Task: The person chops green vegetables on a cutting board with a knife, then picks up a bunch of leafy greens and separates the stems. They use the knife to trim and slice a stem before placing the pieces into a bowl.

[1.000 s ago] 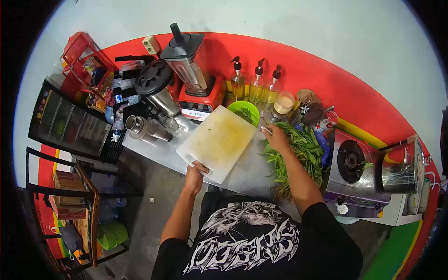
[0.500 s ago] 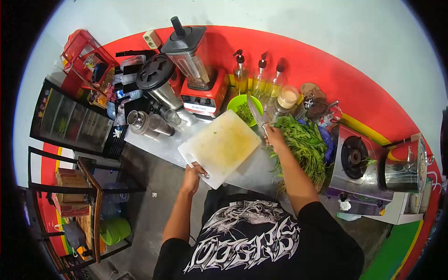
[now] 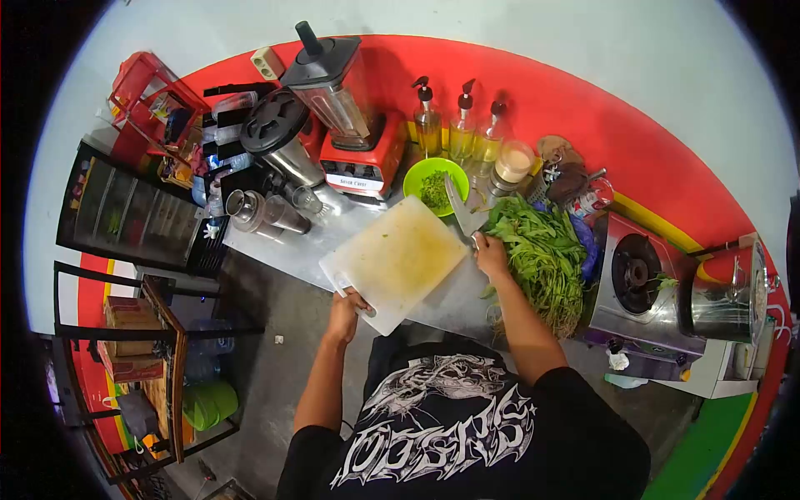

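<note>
My left hand (image 3: 347, 312) is closed round the handle slot of a white cutting board (image 3: 396, 258), which has a yellowish stain and a few green specks. In my right hand (image 3: 490, 255) is the handle of a wide-bladed knife (image 3: 462, 212), its blade pointing up and left. The tip reaches the right rim of a bright green bowl (image 3: 410, 185) that holds chopped greens (image 3: 434, 190). Close beside my right hand lies a large heap of leafy vegetables (image 3: 537, 258) with stems and roots.
A red blender (image 3: 358, 162) and a steel blender jug (image 3: 287, 146) stand behind the board. Pump bottles (image 3: 461, 137) line the red wall. To the right is a gas stove (image 3: 635, 267) with a steel pot (image 3: 723, 292). Metal shakers (image 3: 262, 212) stand at the table's left.
The knife and my right hand have shifted slightly down and right, leaving more of the bowl's chopped greens visible. My left hand and the board have barely moved.
</note>
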`<state>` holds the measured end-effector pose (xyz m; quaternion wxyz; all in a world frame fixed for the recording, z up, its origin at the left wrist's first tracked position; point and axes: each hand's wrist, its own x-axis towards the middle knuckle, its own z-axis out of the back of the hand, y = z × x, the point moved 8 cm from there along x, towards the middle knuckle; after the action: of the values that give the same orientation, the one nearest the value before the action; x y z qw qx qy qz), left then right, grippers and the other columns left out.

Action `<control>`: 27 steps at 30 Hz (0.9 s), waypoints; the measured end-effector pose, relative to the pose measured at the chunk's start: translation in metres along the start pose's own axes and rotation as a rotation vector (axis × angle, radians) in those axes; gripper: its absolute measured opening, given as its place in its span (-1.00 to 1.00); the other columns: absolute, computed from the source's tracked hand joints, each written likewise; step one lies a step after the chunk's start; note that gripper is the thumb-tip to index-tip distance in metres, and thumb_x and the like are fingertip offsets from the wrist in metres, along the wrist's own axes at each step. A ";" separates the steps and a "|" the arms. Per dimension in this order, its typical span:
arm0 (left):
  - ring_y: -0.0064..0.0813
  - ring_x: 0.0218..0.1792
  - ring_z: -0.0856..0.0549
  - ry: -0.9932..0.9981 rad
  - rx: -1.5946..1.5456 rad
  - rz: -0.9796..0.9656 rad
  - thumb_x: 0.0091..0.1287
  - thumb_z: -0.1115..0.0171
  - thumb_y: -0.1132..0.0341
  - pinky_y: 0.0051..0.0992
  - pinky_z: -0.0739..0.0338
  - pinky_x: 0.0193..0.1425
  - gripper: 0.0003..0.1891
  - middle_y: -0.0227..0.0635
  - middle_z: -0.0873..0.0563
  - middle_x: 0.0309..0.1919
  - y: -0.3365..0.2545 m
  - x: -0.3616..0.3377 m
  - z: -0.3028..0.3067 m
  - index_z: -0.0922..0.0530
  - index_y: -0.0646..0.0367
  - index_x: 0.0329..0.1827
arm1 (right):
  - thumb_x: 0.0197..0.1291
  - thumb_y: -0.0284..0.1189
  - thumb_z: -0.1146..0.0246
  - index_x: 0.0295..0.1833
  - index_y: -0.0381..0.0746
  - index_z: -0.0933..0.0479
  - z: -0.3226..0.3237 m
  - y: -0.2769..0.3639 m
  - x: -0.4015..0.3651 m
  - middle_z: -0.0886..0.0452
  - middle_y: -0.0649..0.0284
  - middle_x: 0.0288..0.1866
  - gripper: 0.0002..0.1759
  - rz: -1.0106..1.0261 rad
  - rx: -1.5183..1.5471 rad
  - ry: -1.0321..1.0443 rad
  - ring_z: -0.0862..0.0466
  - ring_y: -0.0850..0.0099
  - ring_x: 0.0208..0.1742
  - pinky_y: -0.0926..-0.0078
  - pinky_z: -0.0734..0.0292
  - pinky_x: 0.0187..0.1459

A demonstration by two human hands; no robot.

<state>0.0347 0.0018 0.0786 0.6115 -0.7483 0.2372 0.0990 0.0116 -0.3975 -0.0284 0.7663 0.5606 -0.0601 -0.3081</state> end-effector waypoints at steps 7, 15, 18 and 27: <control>-0.38 -0.45 -0.63 0.077 0.001 -0.001 -0.09 -0.02 0.60 -0.45 -0.54 -0.21 -0.80 -0.23 -0.65 -0.49 -0.006 0.010 0.002 -0.58 0.36 -0.40 | 0.51 -0.02 -0.11 -0.37 -0.37 -0.54 0.027 0.014 -0.047 -0.58 0.06 -0.57 -0.40 0.031 -0.236 -0.141 -0.60 0.14 -0.51 0.09 -0.46 -0.30; -0.36 -0.48 -0.65 0.277 0.122 0.043 -0.07 -0.05 0.58 -0.43 -0.57 -0.29 -0.75 -0.19 -0.70 -0.45 -0.020 0.040 0.010 -0.63 0.39 -0.32 | 0.52 -0.08 -0.14 -0.21 -0.35 -0.59 0.046 0.032 -0.103 -0.61 0.03 -0.41 -0.50 0.018 -0.175 -0.273 -0.58 0.09 -0.42 0.09 -0.46 -0.30; -0.37 -0.50 -0.64 0.341 0.099 0.103 -0.12 -0.06 0.58 -0.43 -0.56 -0.30 -0.69 -0.22 -0.67 -0.50 -0.027 0.043 0.000 -0.62 0.37 -0.27 | 0.53 -0.11 -0.17 -0.07 -0.28 -0.56 0.024 0.013 -0.114 -0.62 0.30 -0.40 -0.60 -0.113 0.325 -0.103 -0.52 0.58 -0.43 0.45 -0.47 -0.37; -0.33 -0.55 -0.64 0.626 0.322 0.271 -0.14 -0.16 0.51 -0.38 -0.60 -0.35 -0.75 -0.20 -0.67 -0.55 0.017 0.078 -0.007 -0.65 0.35 -0.35 | 0.55 -0.11 -0.14 -0.04 -0.29 -0.53 0.011 0.002 -0.183 -0.49 0.34 -0.43 -0.59 -0.128 0.124 -0.339 -0.50 0.52 -0.46 0.44 -0.49 -0.40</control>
<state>0.0935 -0.0255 0.0313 0.6007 -0.5984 0.5219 -0.0933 -0.1389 -0.3074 0.0234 0.6881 0.5494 -0.1712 -0.4421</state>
